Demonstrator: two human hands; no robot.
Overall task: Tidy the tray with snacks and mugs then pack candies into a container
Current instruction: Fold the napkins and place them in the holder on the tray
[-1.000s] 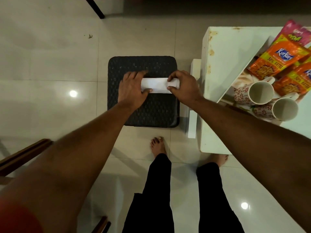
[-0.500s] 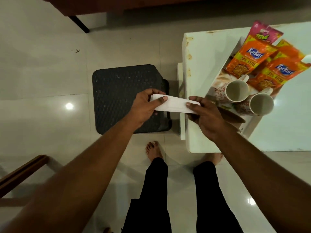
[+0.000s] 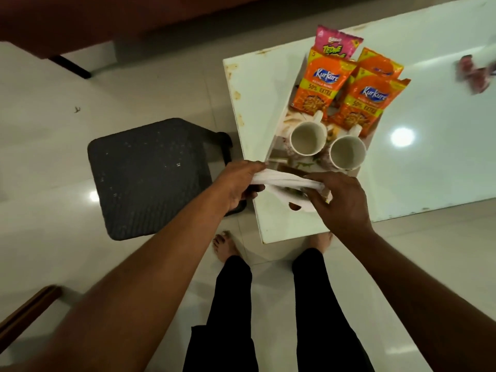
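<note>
- left hand (image 3: 239, 183) pinches one end of a folded white cloth (image 3: 281, 178), right hand (image 3: 338, 200) grips the other end, held right over the near end of the tray (image 3: 284, 201)
- two empty mugs (image 3: 307, 138) sit side by side in the tray's near half
- Kurkure packets (image 3: 322, 84) and a pink snack packet (image 3: 336, 44) fill its far half
- blurry red candies (image 3: 475, 73) lie on the white table (image 3: 429, 130), well right of the tray
- black stool (image 3: 153, 175) on the floor, left of the tray
</note>
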